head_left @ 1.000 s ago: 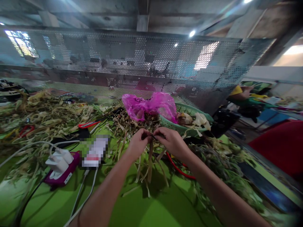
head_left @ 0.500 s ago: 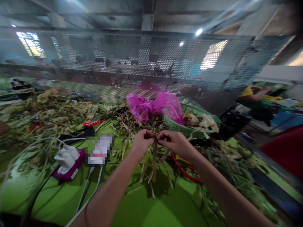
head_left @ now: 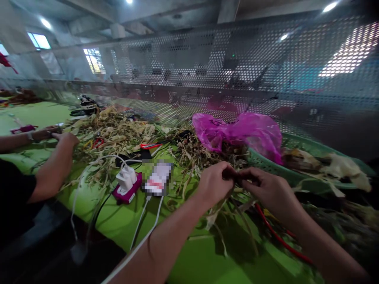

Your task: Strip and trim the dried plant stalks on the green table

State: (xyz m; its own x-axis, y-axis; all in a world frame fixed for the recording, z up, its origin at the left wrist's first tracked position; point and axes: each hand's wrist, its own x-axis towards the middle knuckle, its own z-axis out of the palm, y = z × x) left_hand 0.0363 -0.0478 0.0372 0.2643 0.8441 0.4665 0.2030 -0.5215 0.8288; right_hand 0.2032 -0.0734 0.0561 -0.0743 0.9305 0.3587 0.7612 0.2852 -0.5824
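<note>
My left hand (head_left: 215,183) and my right hand (head_left: 268,188) meet fingertip to fingertip above the green table. Both are closed in a pinch on a bunch of dried plant strips (head_left: 212,219), whose loose ends hang below and between them. The exact point of the grip is hidden by my fingers. Just beyond lies a heap of dried stems (head_left: 197,152) with a crumpled pink plastic bag (head_left: 260,128) on top. Under my right forearm, a red-handled tool (head_left: 274,232) rests on the table, partly covered.
A green basket (head_left: 263,161) holding pale dried husks stands at the right. A phone (head_left: 158,179) and a purple power strip (head_left: 128,191) with white plugs and cables lie left. Farther left, a co-worker's hands (head_left: 63,136) are beside more dried plants (head_left: 118,132). A perforated metal screen (head_left: 183,75) runs behind.
My view has turned left, so everything appears farther right, and the co-worker's arms have come into sight. Both my hands remain pinched together on the strips.
</note>
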